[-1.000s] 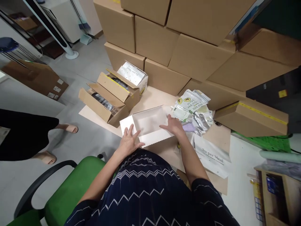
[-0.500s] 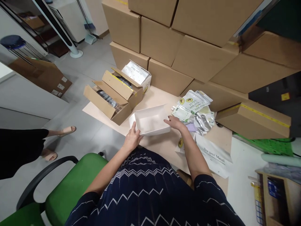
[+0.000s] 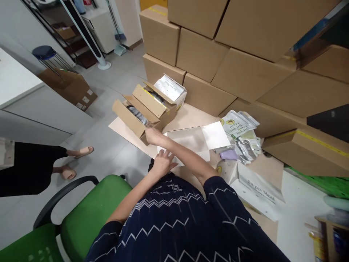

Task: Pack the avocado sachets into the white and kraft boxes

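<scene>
— Box first: where was it?
— White carton (image 3: 191,140) lay half-folded on the cardboard sheet (image 3: 188,116), dead centre, one flap (image 3: 215,134) up at 2 o'clock.
— Hands?
— Left hand (image 3: 163,163) pressed its near-left corner, fingers spread flat. Right hand (image 3: 153,135) crossed over to 10 o'clock, touching the open brown box (image 3: 144,109); fingers curled, grip can't tell.
— Round abt?
— Pouches (image 3: 240,131) at 3 o'clock, stacked cartons (image 3: 223,69) at 12, green chair (image 3: 89,211) at 7.
</scene>
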Demonstrator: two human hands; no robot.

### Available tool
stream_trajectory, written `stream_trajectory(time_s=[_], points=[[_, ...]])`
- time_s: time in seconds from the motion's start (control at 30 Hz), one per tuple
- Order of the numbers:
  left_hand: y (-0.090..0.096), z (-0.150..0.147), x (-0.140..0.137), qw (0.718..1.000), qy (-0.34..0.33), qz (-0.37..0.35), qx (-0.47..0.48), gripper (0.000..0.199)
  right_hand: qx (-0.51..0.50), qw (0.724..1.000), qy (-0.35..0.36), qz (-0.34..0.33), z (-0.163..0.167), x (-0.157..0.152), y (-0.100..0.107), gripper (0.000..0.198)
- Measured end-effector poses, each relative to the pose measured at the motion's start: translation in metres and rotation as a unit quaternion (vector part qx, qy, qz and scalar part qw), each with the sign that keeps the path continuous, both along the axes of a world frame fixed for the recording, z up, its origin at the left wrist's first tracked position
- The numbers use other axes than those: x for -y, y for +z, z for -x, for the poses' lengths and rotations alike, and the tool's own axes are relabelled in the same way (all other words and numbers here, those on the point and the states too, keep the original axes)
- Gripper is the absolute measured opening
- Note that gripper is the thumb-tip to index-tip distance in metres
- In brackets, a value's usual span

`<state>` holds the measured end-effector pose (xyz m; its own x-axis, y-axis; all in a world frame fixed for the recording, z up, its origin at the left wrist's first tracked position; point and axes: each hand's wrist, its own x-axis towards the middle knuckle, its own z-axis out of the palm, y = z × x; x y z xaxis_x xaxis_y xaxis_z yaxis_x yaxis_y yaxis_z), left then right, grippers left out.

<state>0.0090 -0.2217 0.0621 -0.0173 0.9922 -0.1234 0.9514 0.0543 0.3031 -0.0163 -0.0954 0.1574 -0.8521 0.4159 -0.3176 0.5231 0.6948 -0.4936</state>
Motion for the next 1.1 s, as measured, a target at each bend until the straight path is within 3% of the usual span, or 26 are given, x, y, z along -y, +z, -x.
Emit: stream_trajectory(time_s=[0.07, 0.17, 0.33, 0.4, 0.5, 0.57, 0.63, 0.77, 0.9, 0.97, 1.1], points=[[-0.003, 0.000, -0.001, 1.000, -0.004, 0.002, 0.018, 0.038, -0.100, 0.995, -0.009, 0.018, 0.014, 0.001, -0.016, 0.045], [-0.009, -0.001, -0.002, 0.996, -0.003, -0.025, 0.088, 0.043, -0.205, 0.977, 0.056, -0.005, 0.014, 0.011, -0.029, 0.052], [-0.015, -0.002, -0.005, 0.980, -0.012, -0.087, 0.176, 0.045, -0.144, 0.958, 0.244, -0.048, 0.020, 0.030, -0.046, 0.063], [-0.016, -0.002, -0.005, 0.983, -0.017, -0.080, 0.167, 0.045, -0.118, 0.954, 0.271, -0.042, 0.029, 0.031, -0.052, 0.055], [-0.014, 0.000, -0.004, 0.991, -0.020, -0.046, 0.122, 0.046, -0.144, 0.967, 0.203, -0.048, 0.039, 0.020, -0.052, 0.037], [-0.009, 0.000, -0.004, 0.996, -0.019, -0.022, 0.087, 0.043, -0.141, 0.976, 0.132, -0.099, 0.041, 0.004, -0.046, 0.035], [-0.004, 0.000, -0.003, 0.999, -0.020, 0.000, 0.044, 0.040, -0.074, 0.977, 0.104, -0.173, 0.040, -0.015, -0.039, 0.035], [0.005, -0.002, -0.003, 0.999, -0.038, 0.010, -0.031, 0.042, 0.063, 0.954, 0.149, -0.251, 0.034, -0.046, -0.026, 0.039], [0.007, -0.004, -0.003, 0.998, -0.032, 0.013, -0.055, 0.041, -0.019, 0.912, 0.196, -0.360, 0.020, -0.050, -0.017, 0.037], [0.008, -0.004, -0.004, 0.998, -0.027, 0.017, -0.062, 0.038, -0.020, 0.909, 0.207, -0.361, 0.008, -0.042, -0.017, 0.037], [0.008, -0.002, -0.008, 0.997, -0.018, 0.029, -0.065, 0.032, 0.073, 0.938, 0.172, -0.291, -0.013, -0.022, -0.023, 0.039]])
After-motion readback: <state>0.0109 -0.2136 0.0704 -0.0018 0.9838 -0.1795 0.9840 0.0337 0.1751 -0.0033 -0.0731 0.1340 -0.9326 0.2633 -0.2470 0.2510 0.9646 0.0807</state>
